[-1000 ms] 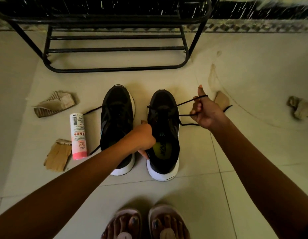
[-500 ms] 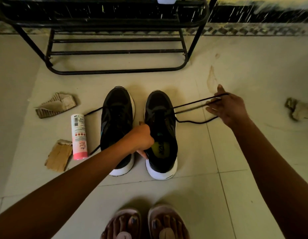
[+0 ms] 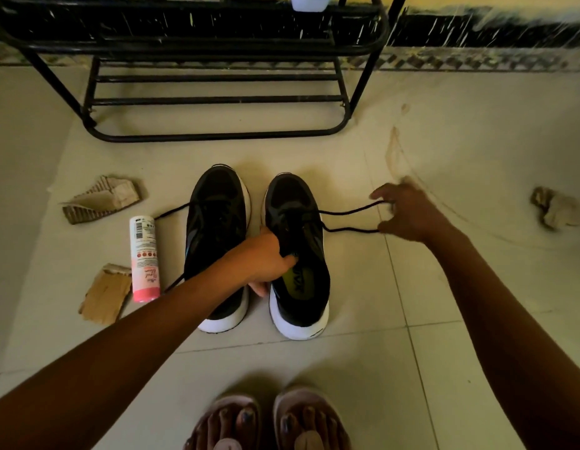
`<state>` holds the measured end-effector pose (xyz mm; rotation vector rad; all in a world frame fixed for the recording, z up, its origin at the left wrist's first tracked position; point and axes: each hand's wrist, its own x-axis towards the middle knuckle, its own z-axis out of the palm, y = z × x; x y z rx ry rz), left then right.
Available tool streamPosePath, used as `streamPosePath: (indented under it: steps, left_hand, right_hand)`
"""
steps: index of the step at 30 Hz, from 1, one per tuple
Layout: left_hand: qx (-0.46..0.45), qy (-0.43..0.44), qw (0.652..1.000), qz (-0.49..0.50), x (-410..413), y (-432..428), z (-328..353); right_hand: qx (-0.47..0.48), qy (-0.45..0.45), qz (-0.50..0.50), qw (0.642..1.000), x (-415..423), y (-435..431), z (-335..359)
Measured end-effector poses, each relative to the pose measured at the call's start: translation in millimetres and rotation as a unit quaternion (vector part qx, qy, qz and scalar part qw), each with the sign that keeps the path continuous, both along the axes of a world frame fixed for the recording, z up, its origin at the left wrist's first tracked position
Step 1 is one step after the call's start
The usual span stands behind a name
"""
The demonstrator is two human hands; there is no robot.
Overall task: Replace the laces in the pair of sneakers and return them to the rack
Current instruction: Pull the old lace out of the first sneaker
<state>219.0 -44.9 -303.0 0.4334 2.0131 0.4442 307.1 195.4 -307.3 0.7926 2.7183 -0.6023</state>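
Two black sneakers with white soles stand side by side on the tiled floor, toes toward the rack. My left hand (image 3: 266, 258) grips the collar of the right sneaker (image 3: 298, 254), fingers inside its opening. A black lace (image 3: 347, 212) runs from that sneaker's eyelets out to the right in two strands. My right hand (image 3: 408, 212), blurred, holds both strands at their far end with spread fingers. The left sneaker (image 3: 217, 228) has loose lace ends trailing to its left. The black metal shoe rack (image 3: 217, 99) stands beyond the shoes.
A pink-and-white spray can (image 3: 144, 258) lies left of the shoes, between two torn cardboard pieces (image 3: 102, 201) (image 3: 103, 292). A crumpled scrap (image 3: 556, 209) lies at far right. My sandalled feet (image 3: 266, 423) are at the bottom edge. A dark-based wall runs behind the rack.
My right hand has moved from beside the sneaker outward to the right and lower, drawing the lace strands out longer. My left hand stays on the right sneaker's collar.
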Motion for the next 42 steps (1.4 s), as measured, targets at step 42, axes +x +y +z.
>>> streamPosePath:
  steps: [42]
  left_hand:
    - [0.147, 0.225, 0.963, -0.013, -33, 6, -23]
  right_hand:
    - [-0.047, 0.187, 0.004, 0.981, 11, -132, -44]
